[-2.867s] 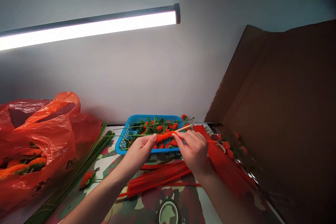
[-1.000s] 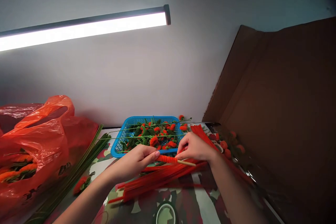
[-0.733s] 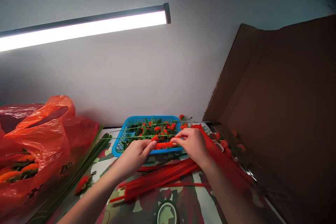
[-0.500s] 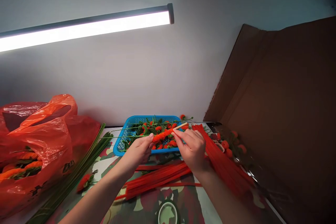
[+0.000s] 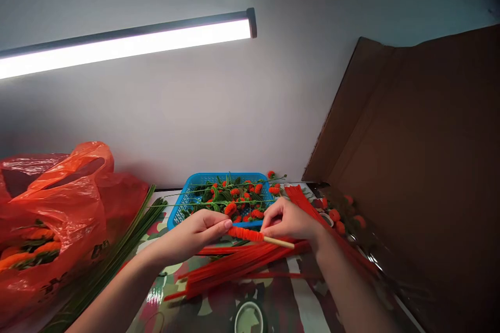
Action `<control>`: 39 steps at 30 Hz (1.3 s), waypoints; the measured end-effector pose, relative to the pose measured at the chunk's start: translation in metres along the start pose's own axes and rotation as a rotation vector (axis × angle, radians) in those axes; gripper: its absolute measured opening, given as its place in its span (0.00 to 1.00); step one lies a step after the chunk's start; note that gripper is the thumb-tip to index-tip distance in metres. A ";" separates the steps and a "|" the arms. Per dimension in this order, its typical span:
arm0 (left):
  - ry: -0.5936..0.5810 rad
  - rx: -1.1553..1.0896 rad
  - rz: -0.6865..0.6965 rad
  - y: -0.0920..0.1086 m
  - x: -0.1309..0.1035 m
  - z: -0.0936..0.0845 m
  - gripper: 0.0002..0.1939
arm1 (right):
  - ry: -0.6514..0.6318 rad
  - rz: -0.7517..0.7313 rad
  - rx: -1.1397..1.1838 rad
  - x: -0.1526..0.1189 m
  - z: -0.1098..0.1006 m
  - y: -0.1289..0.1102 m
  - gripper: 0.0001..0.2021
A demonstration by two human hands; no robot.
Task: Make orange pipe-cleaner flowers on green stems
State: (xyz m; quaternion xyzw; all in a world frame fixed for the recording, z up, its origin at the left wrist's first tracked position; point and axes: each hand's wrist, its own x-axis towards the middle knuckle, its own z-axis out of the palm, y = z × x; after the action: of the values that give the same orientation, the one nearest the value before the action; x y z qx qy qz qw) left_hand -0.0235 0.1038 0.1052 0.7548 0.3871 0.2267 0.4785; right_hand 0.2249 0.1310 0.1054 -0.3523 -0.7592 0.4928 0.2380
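Observation:
An orange fuzzy pipe cleaner (image 5: 245,233) is coiled tightly around a thin wooden stick (image 5: 282,242), whose bare tip points right and slightly down. My left hand (image 5: 201,230) is closed around the stick's left end, thumb against the coil. At the coil's right end, my right hand (image 5: 287,222) has its fingers pinched together by the pipe cleaner; the strand between them is barely visible. Just behind both hands stands a blue plastic basket (image 5: 180,208) of orange fuzzy flower heads (image 5: 230,209) with green stems. Below the hands lies a bundle of red-orange pipe cleaners (image 5: 230,266).
A red plastic bag (image 5: 74,192) with orange pieces stands at left, beside long green stems (image 5: 113,260). Another red bundle (image 5: 332,242) lies at right by loose orange pompoms (image 5: 339,227). A tape roll (image 5: 249,317) sits in front; a cardboard sheet (image 5: 422,156) rises at right.
The wrapped stick has come down toward me, and its bare tip has swung from pointing up-right to down-right. My right hand has moved slightly; the coil looks tighter and more even.

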 end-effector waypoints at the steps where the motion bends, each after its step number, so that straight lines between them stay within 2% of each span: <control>1: 0.021 0.101 -0.033 0.001 -0.001 -0.001 0.24 | 0.068 0.035 -0.085 0.001 0.002 0.002 0.07; 5: 0.181 0.417 -0.184 0.006 0.001 0.003 0.22 | 0.441 0.090 -0.470 0.007 0.020 0.003 0.05; 7: 0.281 0.484 -0.223 0.006 0.004 0.008 0.22 | 0.617 0.041 -0.601 0.011 0.028 0.002 0.05; 9: 0.376 0.443 -0.204 0.002 0.009 0.012 0.22 | 0.777 -0.069 -0.700 0.013 0.035 0.002 0.05; 11: 0.450 0.288 -0.144 -0.003 0.014 0.016 0.23 | 0.922 -0.241 -0.805 0.015 0.039 0.003 0.05; 13: 0.483 0.033 -0.111 -0.008 0.019 0.022 0.24 | 1.037 -0.428 -0.892 0.014 0.041 0.003 0.06; 16: 0.399 -0.473 -0.175 -0.010 0.023 0.031 0.27 | 1.115 -0.613 -0.877 0.011 0.044 0.002 0.06; 19: 0.264 -0.830 -0.184 -0.004 0.021 0.039 0.28 | 1.062 -0.683 -0.650 0.007 0.045 -0.002 0.05; 21: 0.197 -0.938 -0.171 0.000 0.019 0.040 0.29 | 0.991 -0.643 -0.381 0.005 0.043 -0.004 0.05; 23: 0.144 -0.967 -0.140 0.000 0.018 0.038 0.28 | 0.860 -0.541 -0.050 0.005 0.037 -0.004 0.05; 25: 0.097 -0.917 -0.091 -0.002 0.016 0.035 0.28 | 0.635 -0.423 0.244 0.006 0.028 0.001 0.09; 27: 0.053 -0.793 -0.035 -0.005 0.015 0.029 0.28 | 0.349 -0.307 0.400 0.008 0.016 0.007 0.13; 29: 0.003 -0.619 0.004 -0.007 0.012 0.023 0.28 | 0.067 -0.158 0.417 0.008 0.004 0.013 0.15; 31: -0.045 -0.424 0.011 -0.006 0.009 0.017 0.26 | -0.109 -0.033 0.318 0.007 -0.005 0.016 0.14; 33: -0.070 -0.232 -0.005 -0.002 0.007 0.011 0.26 | -0.142 0.027 0.151 0.005 -0.011 0.016 0.11; 39: 0.035 0.223 -0.098 0.006 0.004 0.007 0.23 | 0.110 0.123 -0.269 0.002 -0.007 0.011 0.06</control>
State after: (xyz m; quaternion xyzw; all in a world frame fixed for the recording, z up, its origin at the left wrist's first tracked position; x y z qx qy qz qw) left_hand -0.0140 0.1019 0.1074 0.7795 0.4544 0.1718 0.3954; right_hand 0.2320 0.1399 0.0981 -0.4534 -0.7810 0.3804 0.1995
